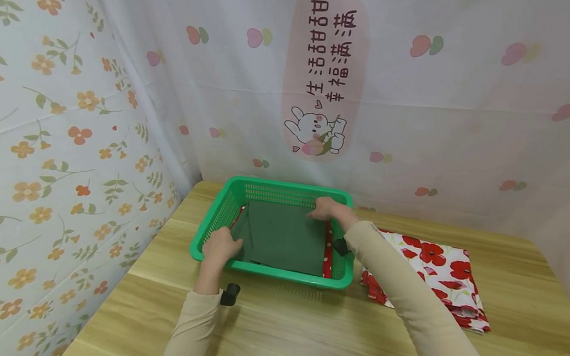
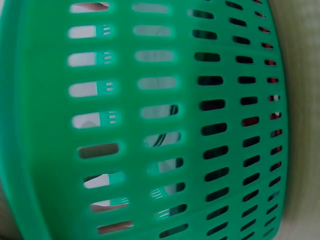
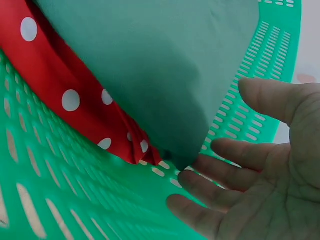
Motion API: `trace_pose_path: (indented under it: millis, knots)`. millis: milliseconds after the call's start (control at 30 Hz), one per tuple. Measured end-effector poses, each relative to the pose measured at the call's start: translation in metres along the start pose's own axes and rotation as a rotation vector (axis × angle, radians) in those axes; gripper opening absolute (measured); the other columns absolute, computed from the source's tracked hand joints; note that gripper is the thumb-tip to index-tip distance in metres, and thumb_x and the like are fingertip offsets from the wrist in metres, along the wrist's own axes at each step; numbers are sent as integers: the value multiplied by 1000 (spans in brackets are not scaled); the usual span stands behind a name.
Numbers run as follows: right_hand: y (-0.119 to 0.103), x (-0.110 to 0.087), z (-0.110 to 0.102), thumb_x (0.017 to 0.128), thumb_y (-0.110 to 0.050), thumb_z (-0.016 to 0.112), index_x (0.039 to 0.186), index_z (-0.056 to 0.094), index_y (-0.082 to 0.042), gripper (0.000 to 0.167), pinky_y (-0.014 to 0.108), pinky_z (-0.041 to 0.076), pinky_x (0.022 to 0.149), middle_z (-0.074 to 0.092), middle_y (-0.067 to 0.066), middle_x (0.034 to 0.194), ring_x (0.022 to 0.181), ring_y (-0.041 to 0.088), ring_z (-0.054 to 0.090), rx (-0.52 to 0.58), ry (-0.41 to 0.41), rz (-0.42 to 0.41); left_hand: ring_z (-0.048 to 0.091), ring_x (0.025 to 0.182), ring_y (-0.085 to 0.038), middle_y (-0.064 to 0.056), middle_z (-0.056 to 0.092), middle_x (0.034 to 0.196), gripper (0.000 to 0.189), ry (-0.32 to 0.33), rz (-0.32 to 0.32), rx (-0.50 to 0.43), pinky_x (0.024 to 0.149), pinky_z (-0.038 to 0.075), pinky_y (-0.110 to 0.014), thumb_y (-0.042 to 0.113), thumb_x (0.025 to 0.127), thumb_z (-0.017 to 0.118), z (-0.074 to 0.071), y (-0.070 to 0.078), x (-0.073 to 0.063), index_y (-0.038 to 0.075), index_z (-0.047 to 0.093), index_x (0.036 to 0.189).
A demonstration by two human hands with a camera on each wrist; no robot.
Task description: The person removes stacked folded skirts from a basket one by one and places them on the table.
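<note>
A folded dark green cloth lies flat in a green plastic basket. A red cloth with white dots shows from under its edges. My right hand is inside the basket at the cloth's back right corner. In the right wrist view its fingers are spread and fairly straight, with a fingertip at the cloth's corner and nothing gripped. My left hand reaches over the front left rim, thumb toward the green cloth. Its other fingers are mostly hidden, and the left wrist view shows mainly the slotted basket wall.
Right of the basket, a folded white cloth with red flowers lies on the wooden table, partly behind my right forearm. Printed curtains hang behind and to the left of the table.
</note>
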State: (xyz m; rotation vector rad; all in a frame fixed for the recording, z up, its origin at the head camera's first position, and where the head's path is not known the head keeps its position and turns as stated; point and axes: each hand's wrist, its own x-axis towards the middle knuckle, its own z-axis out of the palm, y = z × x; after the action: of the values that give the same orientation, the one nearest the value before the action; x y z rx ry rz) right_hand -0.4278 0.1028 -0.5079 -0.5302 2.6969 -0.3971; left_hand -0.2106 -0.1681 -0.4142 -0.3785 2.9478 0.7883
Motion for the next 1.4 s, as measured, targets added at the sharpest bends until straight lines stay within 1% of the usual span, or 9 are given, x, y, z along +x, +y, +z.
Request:
trace_pose_path:
  millis: [300,500,567,733,833,967,1100,1267,1400]
  knots:
    - [-20,-27,-20,92,-38,55,80,52,-6,34,36,42,66,48,8,77,70,22,48,1,-84,2,54,69,-24,-17,60,82,28,-46,-25,-15,52,43,-35,22,86,64,0,1,6,-5,59,93]
    - [-61,-71,-44,94,-20,51,75,47,-6,24,38,40,73,44,7,75,70,22,44,-22,-94,66,48,66,-23,-12,54,77,15,-52,-32,-46,51,39,-32,13,82,60,0,0,7,-1,54,84]
    - [-42,-48,-31,93,-20,50,75,46,-7,23,37,40,68,44,7,74,67,21,44,-10,-86,52,45,64,-22,-9,47,71,13,-54,-29,-49,50,36,-31,10,80,57,1,-1,8,4,48,73]
    - [54,62,29,88,-39,56,71,43,-15,32,32,35,50,39,-1,67,54,14,38,61,-55,-47,40,61,-20,-5,38,65,25,-72,-31,-44,49,32,-31,12,80,57,2,0,10,10,38,65]
    - [8,5,-1,90,-32,57,77,47,-11,28,33,38,54,41,2,69,58,15,40,97,-50,2,37,60,-18,-3,34,64,27,-77,-26,-51,49,30,-30,11,80,56,1,-1,11,11,36,63]
    - [-83,-104,-60,91,-10,56,74,43,-5,22,29,39,58,40,4,68,60,16,41,158,-19,79,43,65,-20,-11,50,73,9,-61,1,-83,51,35,-30,8,78,54,1,-2,11,2,51,72]
    - [-88,-111,-66,87,-8,61,61,34,-10,38,25,30,49,29,-1,56,50,11,29,261,44,50,51,79,-25,-24,60,110,28,-41,47,-166,59,43,-32,4,77,55,-1,-4,10,-8,60,102]
    - [-91,-118,-74,86,-9,64,72,48,2,23,27,30,53,42,7,66,55,13,28,394,107,11,45,78,-26,-22,54,93,11,-43,66,-312,63,41,-34,0,79,60,-3,-6,10,-5,52,82]
    - [-91,-122,-80,86,-9,64,68,34,-7,35,29,33,54,25,2,61,51,12,27,521,118,24,48,101,-38,-30,50,112,26,-63,32,-399,81,46,-44,3,83,62,-6,-8,10,-11,54,104]
